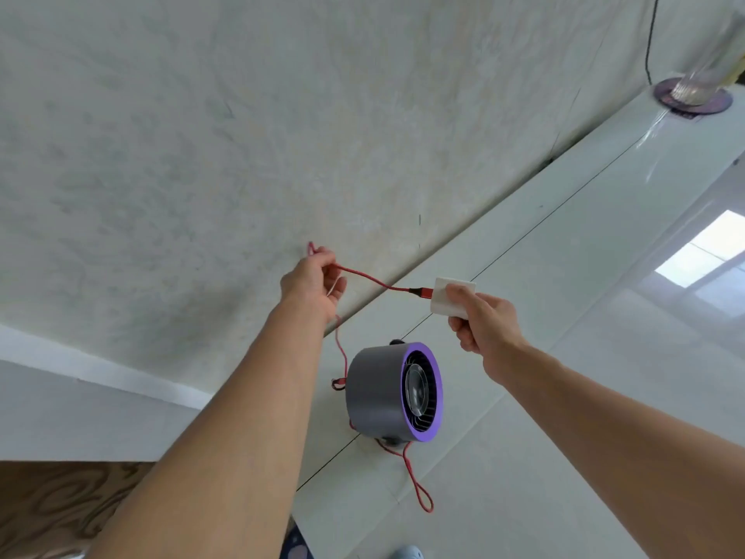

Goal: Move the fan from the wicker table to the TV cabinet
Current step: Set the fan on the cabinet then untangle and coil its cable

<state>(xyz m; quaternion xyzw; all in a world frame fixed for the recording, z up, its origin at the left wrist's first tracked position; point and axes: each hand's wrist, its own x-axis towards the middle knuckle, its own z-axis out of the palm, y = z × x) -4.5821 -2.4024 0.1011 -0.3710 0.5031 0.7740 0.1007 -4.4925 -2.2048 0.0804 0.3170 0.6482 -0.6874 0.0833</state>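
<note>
From the head camera, we're looking down over both bare forearms at a glossy white TV cabinet (564, 252) that runs along a pale, mottled wall (201, 135). The fan (395, 393) is right there on the cabinet top, a grey drum with a purple ring around its grille, lying with the grille turned to our right and sitting near the wall edge.

Our left hand (312, 286) is up in front of the wall, fingers pinched closed on the red cable (371, 280), with a small loop of it poking out above the knuckles. Our right hand (481, 320) is closed around a white charger block (451, 296), thumb on top, and the cable's plug is seated in the block's left face. Between the two hands the cable hangs in a shallow sag. From the left hand it drops down to the back of the fan, and another loop trails out from under the fan across the cabinet towards us.

Far up at the right end of the cabinet, a clear glass vessel (701, 74) stands on a dark round mat (685, 100).
</note>
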